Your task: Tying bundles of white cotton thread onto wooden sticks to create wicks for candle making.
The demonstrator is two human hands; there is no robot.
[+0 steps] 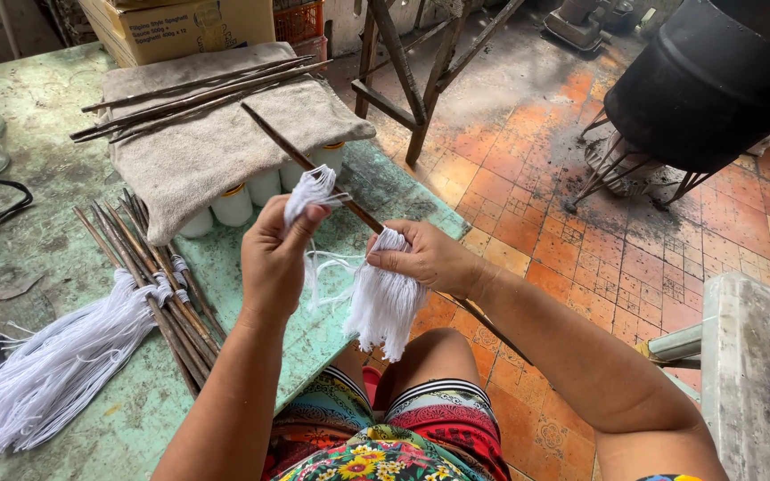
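Tying white string onto a thin stick over a green bench [376, 191].

Largest first: black drum [715, 80] on a stand, far right, contents not visible; cardboard box [180, 27] at bench back, closed. Grey cloth [225, 134] covers white jars [251, 191] w/ yellow rims – sticks on top. Finished sticks w/ string tassels [55, 365] lie bench-left. Left hand [278, 258] pinches a string bunch [309, 191]; right hand [425, 258] grips stick [314, 169] plus hanging string [385, 303]. Step looks like mid-wrap – next move likely needs tight tension, steady stick.
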